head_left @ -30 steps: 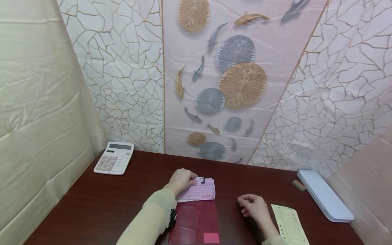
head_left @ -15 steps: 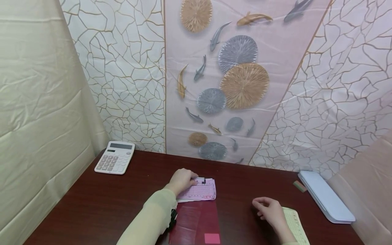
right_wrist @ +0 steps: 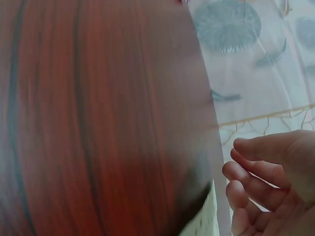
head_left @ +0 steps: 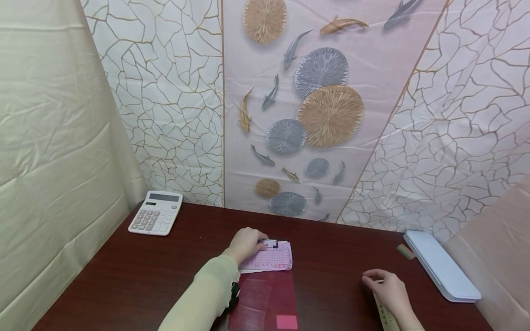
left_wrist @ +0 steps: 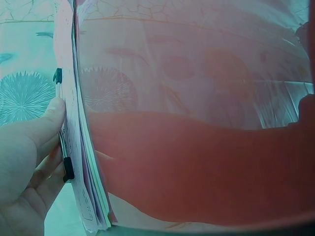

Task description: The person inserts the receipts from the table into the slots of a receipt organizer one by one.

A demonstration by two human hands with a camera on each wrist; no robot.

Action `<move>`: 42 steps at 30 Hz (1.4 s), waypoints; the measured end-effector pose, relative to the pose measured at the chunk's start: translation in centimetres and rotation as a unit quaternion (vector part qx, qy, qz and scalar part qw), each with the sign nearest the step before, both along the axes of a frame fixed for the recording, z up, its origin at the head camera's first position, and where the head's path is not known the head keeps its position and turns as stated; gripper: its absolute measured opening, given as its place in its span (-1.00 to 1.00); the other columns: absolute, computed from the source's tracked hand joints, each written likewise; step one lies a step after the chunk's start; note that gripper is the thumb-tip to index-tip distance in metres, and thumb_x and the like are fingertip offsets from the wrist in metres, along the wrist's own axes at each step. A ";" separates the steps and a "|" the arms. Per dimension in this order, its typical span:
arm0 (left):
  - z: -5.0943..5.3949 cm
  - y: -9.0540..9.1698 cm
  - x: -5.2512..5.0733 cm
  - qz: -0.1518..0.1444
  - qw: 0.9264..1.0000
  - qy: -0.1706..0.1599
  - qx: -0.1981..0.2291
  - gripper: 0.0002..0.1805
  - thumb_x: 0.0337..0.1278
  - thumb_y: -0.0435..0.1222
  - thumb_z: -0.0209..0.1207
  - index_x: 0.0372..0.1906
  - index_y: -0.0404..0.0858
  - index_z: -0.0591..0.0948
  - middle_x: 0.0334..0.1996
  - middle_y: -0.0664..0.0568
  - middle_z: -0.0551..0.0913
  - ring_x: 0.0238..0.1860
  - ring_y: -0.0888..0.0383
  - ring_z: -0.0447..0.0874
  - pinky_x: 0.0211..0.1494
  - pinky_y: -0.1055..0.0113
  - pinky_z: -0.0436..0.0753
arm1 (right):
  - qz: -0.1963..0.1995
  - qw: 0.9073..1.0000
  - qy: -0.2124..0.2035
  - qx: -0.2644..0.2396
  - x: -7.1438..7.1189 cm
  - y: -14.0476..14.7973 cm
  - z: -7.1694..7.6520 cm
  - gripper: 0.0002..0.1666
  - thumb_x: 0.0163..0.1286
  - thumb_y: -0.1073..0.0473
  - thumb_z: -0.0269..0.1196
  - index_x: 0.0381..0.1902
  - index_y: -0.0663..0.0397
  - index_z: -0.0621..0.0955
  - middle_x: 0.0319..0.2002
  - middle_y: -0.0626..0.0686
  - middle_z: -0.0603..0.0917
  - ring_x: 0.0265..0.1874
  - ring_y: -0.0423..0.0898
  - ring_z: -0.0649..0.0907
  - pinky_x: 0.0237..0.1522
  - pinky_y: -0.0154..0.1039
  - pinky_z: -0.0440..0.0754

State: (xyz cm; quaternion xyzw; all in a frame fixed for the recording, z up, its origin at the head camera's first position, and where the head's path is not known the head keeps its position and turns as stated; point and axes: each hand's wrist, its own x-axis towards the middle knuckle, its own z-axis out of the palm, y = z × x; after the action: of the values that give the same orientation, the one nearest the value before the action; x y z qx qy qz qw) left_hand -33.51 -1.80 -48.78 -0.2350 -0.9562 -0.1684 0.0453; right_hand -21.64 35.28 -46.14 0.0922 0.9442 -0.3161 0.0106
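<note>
My left hand (head_left: 244,246) grips the metal clip (head_left: 271,243) at the head of a dark red clip folder (head_left: 262,296). Pink printed slips (head_left: 269,257) lie under that clip, with whitish sheets below them. In the left wrist view, thumb and fingers close about the clip (left_wrist: 60,123) beside the paper stack's edge (left_wrist: 88,162). My right hand (head_left: 389,289) hovers over a pale yellow printed slip (head_left: 386,317), hiding most of it. In the right wrist view, that hand's fingers (right_wrist: 241,172) are loosely bent, with nothing visible between them and the thumb.
A white calculator (head_left: 155,214) lies at the far left of the dark wooden table (head_left: 327,257). On the right are a long pale blue case (head_left: 440,266) and a small green-and-brown block (head_left: 406,251). Patterned fabric (head_left: 306,115) hangs along the back.
My right hand has moved right, from beside the yellow slip to over it, covering most of it. The left hand has stayed on the clip.
</note>
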 end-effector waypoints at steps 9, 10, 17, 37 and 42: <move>0.1 0.0 -0.1 -0.002 1.000 -0.004 -0.001 -0.70 0.04 -0.08 0.32 -0.09 -0.04 0.73 -0.18 0.16 0.73 -0.07 0.15 0.66 0.05 0.25 0.58 | 0.008 1.000 0.000 0.029 0.0 2.3 -0.1 -0.62 0.30 0.04 0.25 -0.13 0.26 0.67 -0.20 0.22 0.70 -0.28 0.10 0.68 -0.36 -0.06 0.62; 0.1 0.0 -0.1 -0.002 1.000 -0.005 -0.001 -0.70 0.04 -0.08 0.31 -0.09 -0.04 0.73 -0.18 0.16 0.73 -0.07 0.15 0.66 0.05 0.25 0.58 | 0.008 1.000 -0.002 0.029 0.0 2.5 -0.1 -0.62 0.30 0.05 0.25 -0.12 0.28 0.67 -0.19 0.24 0.70 -0.27 0.11 0.67 -0.36 -0.06 0.62; 0.3 0.0 0.0 -0.002 1.000 -0.005 0.001 -0.71 0.04 -0.09 0.32 -0.10 -0.05 0.74 -0.20 0.16 0.74 -0.09 0.16 0.67 0.03 0.25 0.59 | 0.043 0.998 -0.022 0.028 -0.1 3.8 -0.5 -0.52 0.24 0.10 0.30 0.03 0.30 0.60 -0.06 0.30 0.64 -0.29 0.02 0.67 -0.41 -0.16 0.62; 0.1 0.1 -0.1 0.001 1.000 -0.007 0.002 -0.73 0.06 -0.10 0.31 -0.11 -0.04 0.74 -0.20 0.16 0.74 -0.10 0.16 0.67 0.03 0.24 0.59 | 0.096 0.979 0.036 0.175 -0.1 5.8 -1.1 -0.63 0.12 0.27 0.33 -0.15 0.45 0.63 -0.28 0.30 0.60 -0.29 0.21 0.61 -0.25 0.10 0.58; 0.1 0.1 0.1 0.007 1.000 -0.015 0.004 -0.71 0.06 -0.09 0.31 -0.09 -0.04 0.73 -0.18 0.15 0.73 -0.08 0.15 0.66 0.05 0.23 0.58 | 0.091 0.978 0.028 0.188 0.0 5.6 -0.9 -0.68 0.14 0.24 0.33 -0.20 0.39 0.62 -0.32 0.20 0.58 -0.28 0.20 0.59 -0.21 0.12 0.55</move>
State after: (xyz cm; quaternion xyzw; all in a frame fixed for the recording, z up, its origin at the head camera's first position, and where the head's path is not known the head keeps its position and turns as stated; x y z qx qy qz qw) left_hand -33.46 -1.67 -48.66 -0.2260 -0.9577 -0.1752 0.0331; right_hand -21.64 40.87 -47.06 -0.0026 0.9910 -0.1335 -0.0047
